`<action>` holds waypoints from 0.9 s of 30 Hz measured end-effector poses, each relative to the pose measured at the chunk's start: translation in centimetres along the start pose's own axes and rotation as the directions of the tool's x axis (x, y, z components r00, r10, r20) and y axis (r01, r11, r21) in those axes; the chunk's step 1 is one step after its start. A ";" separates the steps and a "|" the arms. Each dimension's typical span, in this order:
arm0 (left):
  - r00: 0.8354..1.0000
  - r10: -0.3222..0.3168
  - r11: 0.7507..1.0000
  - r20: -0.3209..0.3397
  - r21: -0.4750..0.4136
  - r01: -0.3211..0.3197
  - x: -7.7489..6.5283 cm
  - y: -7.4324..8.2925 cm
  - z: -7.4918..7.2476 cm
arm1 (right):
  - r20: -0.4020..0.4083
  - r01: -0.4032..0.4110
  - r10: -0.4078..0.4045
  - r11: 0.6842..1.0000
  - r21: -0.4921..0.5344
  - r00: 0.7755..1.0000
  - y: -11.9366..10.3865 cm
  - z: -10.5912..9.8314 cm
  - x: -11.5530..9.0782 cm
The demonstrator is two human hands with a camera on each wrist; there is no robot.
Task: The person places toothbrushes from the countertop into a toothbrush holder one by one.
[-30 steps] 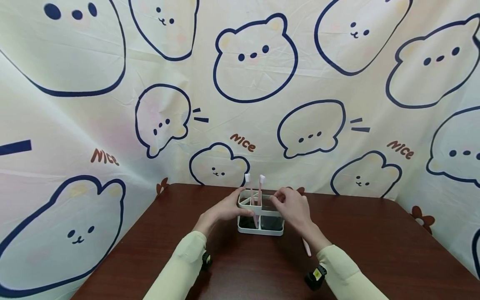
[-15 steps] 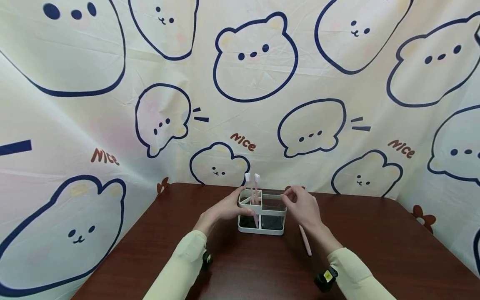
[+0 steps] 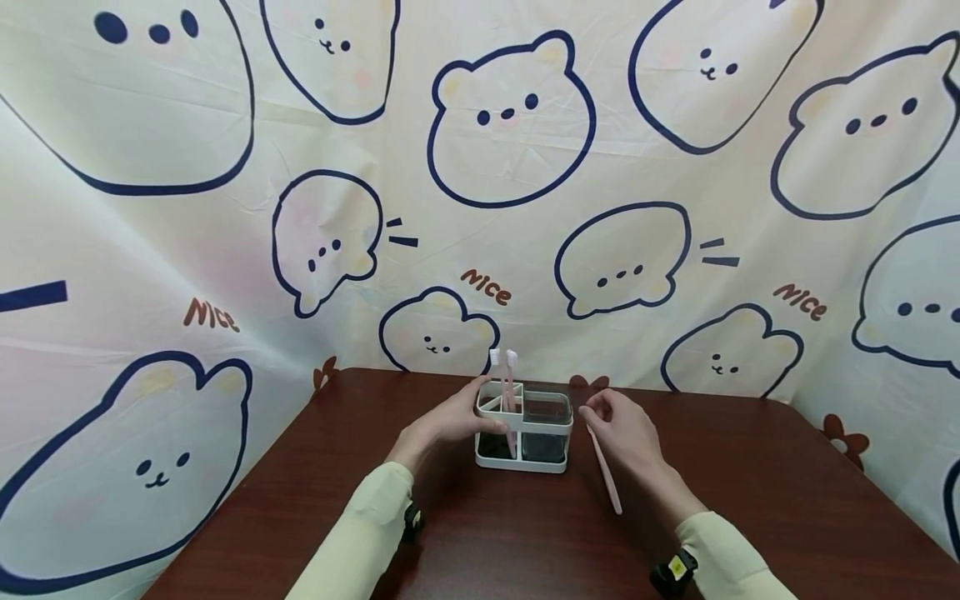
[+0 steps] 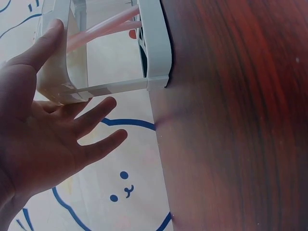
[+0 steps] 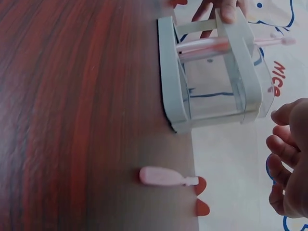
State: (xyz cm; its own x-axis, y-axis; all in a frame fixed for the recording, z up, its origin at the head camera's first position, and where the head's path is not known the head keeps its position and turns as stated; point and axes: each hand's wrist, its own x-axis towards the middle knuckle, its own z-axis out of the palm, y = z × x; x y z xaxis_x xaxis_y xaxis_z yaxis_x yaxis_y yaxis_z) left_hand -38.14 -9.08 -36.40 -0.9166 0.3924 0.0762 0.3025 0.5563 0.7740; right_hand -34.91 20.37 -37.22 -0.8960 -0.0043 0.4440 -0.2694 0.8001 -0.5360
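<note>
A white toothbrush holder (image 3: 545,427) with two tiers and a clear cup (image 3: 546,408) in its right half stands on the table. Two pink toothbrushes (image 3: 509,385) with white heads lean upright in a left compartment. My left hand (image 3: 450,417) grips the holder's upper left end, its thumb (image 4: 45,45) on the front face and fingers around the corner. To the holder's right, my right hand (image 3: 624,429) hangs with loosely curled fingers (image 5: 284,149) and holds nothing. Beneath it a pink toothbrush (image 3: 606,477) lies on the tabletop, its far end hidden by the hand in the head view.
The dark reddish-brown table (image 3: 495,542) ends at a pale cloth backdrop (image 3: 517,233) printed with blue-outlined bear faces. A small black device (image 3: 673,572) is worn on the right wrist, and another (image 3: 412,520) on the left.
My right hand has drawn away from the holder, rightward and toward me. The nearer standing toothbrush leans further left than before. My left hand stays on the holder.
</note>
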 end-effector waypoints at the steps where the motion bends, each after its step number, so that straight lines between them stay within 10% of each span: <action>1: 1.000 -0.001 1.000 0.000 0.000 0.001 0.0 0.0 0.0 | 0.012 -0.004 0.004 1.000 -0.005 1.000 0.2 0.0 0.0; 27: 1.000 -0.005 0.999 0.001 -0.032 0.005 0.1 -0.1 0.1 | 0.389 -0.071 0.034 0.994 0.082 0.921 5.4 -0.3 -1.5</action>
State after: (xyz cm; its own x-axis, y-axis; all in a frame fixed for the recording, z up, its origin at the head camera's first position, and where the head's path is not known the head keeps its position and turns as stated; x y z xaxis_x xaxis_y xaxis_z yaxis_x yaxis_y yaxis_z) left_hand -38.24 -9.04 -36.48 -0.9179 0.3904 0.0715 0.2892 0.5346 0.7941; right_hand -34.89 24.91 -40.61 -0.9714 -0.2096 0.1114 -0.2326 0.7467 -0.6231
